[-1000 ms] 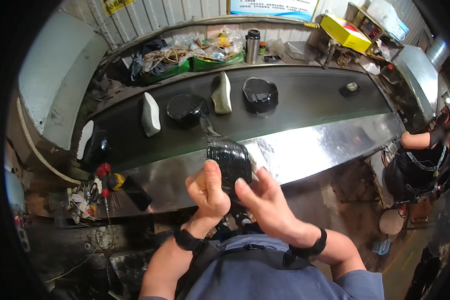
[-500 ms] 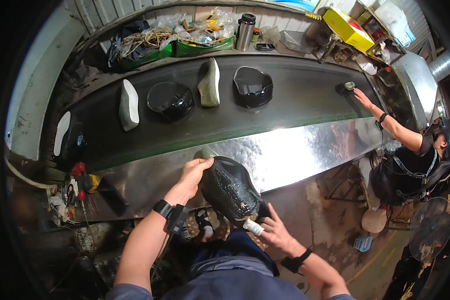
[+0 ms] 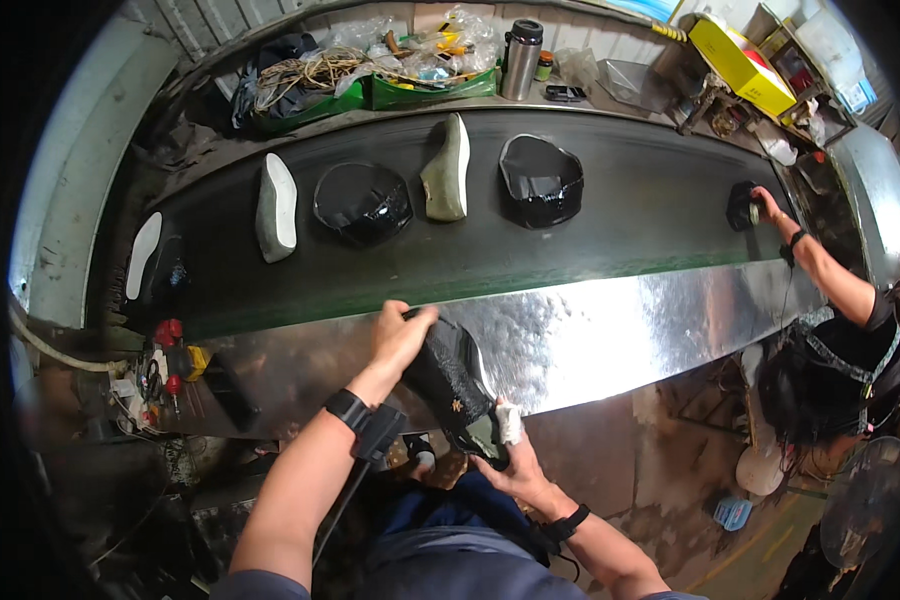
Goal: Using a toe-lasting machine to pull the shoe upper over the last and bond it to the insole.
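Both my hands hold a black textured shoe upper [image 3: 448, 378] over the near edge of the metal ledge [image 3: 560, 330]. It has a small gold-coloured ornament, and a greenish shoe last shows at its near end. My left hand [image 3: 400, 338] is closed around the far end, fingertips partly hidden. My right hand [image 3: 518, 468], one finger wrapped in white, grips the near end from the right. Beyond, on the dark belt [image 3: 650, 190], lie a glossy black upper [image 3: 362, 205], another black upper [image 3: 540, 182], and white-bottomed lasts, including a greenish last [image 3: 447, 170] and a grey one [image 3: 277, 210].
At the right a co-worker's hand [image 3: 767, 203] holds a dark shoe piece [image 3: 742, 207] over the belt. Tools with red handles [image 3: 170, 335] lie at the ledge's left end. A steel thermos [image 3: 522, 62] and green bins [image 3: 433, 92] stand behind the belt.
The black upper has been turned and now shows a narrower side. My right hand has shifted its grip around the near end. The co-worker's stretched hand has closed on the dark piece.
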Demonstrator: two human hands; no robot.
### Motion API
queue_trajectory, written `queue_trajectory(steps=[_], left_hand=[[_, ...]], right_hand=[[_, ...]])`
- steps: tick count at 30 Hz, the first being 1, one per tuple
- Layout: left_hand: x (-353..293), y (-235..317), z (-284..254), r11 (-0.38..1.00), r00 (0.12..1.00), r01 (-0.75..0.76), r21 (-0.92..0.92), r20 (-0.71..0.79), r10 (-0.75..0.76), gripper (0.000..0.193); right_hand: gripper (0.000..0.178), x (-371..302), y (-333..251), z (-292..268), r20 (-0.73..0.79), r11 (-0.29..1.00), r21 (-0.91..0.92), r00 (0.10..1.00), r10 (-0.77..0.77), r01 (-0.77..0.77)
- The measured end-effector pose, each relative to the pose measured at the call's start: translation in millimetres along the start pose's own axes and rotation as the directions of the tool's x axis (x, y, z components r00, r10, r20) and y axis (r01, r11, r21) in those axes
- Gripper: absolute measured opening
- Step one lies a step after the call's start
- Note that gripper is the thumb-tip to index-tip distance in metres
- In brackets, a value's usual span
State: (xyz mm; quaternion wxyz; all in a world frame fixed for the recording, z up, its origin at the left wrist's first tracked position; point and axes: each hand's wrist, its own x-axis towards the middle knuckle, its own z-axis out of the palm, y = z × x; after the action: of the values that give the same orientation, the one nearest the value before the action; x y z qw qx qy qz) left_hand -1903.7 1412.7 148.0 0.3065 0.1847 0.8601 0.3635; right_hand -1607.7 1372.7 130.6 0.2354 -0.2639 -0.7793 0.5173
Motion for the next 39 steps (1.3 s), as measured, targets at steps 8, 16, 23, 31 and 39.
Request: queue_trajectory(steps=[8, 16, 23, 31, 39], left_hand=[[-5.1, -5.7, 5.0, 0.991, 0.997, -0.035, 0.126, -0.06, 0.043, 0.048], [-46.4, -15.5, -123.4, 0.998, 0.962, 0.021, -0.059, -0.272, -0.036, 0.043], [-164.9, -64.5, -265.7, 0.965, 0.817, 0.007, -0.261, -0.555, -0.156, 0.035], [-407.1, -169.7, -381.4, 0.933, 0.431, 0.076, -0.353, -0.832, -0.35, 0.039], [-617.7, -294.9, -475.6, 0.854, 0.148, -0.096, -0.511, -0.856, -0.495, 0.037]], right_hand=[[0.091, 13.3, 5.2, -1.9, 0.118, 0.998, 0.068, 0.993, 0.01, -0.018], [0.095, 99.4, -76.0, 6.7, 0.481, 0.552, 0.601, 0.813, 0.328, -0.578], [0.07, 152.7, -200.0, 89.4, 0.93, 0.589, -0.1, 0.135, 0.342, -0.802], [0.026, -10.6, -332.0, 250.0, 0.941, 0.751, 0.171, 0.331, 0.067, -0.638], [0.02, -178.4, -401.9, 401.9, 0.994, 0.693, 0.107, 0.074, -0.077, -0.713]])
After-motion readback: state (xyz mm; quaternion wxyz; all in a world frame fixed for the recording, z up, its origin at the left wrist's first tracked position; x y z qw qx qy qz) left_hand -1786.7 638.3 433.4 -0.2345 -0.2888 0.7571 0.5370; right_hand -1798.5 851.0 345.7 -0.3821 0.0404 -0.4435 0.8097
